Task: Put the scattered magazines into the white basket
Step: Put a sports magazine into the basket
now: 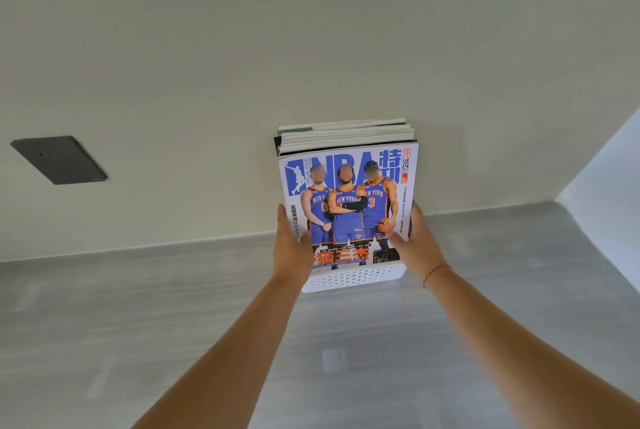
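A white perforated basket (353,279) stands on the grey counter against the wall. Several magazines (346,133) stand upright in it, packed one behind another. The front one is an NBA magazine (349,207) with a blue and orange cover showing three basketball players. My left hand (291,245) grips the left side of the stack, thumb on the front cover. On the right side my right hand (417,241) holds the stack the same way. The basket's back and the magazines' lower edges are hidden.
The grey counter (173,324) stretches left and toward me. A dark wall plate (59,159) sits on the cream wall at the left. A white side wall (609,169) closes the right corner.
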`<state>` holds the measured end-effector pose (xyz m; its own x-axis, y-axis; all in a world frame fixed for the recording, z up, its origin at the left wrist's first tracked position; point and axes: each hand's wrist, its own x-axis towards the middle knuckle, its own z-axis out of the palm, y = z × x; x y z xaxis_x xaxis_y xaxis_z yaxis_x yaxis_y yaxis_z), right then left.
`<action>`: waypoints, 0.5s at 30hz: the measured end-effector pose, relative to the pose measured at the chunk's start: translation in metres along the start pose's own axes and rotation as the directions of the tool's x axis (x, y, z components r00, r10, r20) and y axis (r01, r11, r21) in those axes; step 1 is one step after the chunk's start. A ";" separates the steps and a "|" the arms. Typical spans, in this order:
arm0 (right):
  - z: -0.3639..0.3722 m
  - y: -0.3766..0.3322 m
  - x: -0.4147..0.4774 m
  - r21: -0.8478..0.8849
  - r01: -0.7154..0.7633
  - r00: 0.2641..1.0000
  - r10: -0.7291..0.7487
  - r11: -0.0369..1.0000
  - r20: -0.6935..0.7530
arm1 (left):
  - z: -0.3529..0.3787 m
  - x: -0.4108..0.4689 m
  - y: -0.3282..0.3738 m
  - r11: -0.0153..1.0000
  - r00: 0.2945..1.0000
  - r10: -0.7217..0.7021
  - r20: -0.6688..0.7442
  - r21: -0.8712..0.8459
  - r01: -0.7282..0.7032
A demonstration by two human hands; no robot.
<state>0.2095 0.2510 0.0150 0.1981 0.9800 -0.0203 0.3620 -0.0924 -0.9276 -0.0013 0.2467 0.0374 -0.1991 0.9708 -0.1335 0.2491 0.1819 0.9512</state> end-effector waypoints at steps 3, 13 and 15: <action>0.000 -0.003 0.005 0.102 -0.044 0.997 0.037 0.994 0.071 | 0.000 0.003 0.005 0.998 0.999 -0.006 0.048 -0.069 0.010; -0.019 -0.056 0.045 0.524 -0.024 0.995 -0.031 0.851 0.096 | -0.018 0.033 0.054 0.911 0.989 0.059 0.139 -0.412 0.003; -0.018 -0.057 0.048 0.492 -0.015 0.996 -0.031 0.870 0.085 | -0.018 0.036 0.055 0.901 0.987 0.057 0.147 -0.434 0.012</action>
<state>0.2149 0.2997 0.0733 0.1085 0.9938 -0.0231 -0.1364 -0.0081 -0.9906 -0.0113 0.2886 0.0903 -0.0427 0.9921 -0.1183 -0.1893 0.1082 0.9759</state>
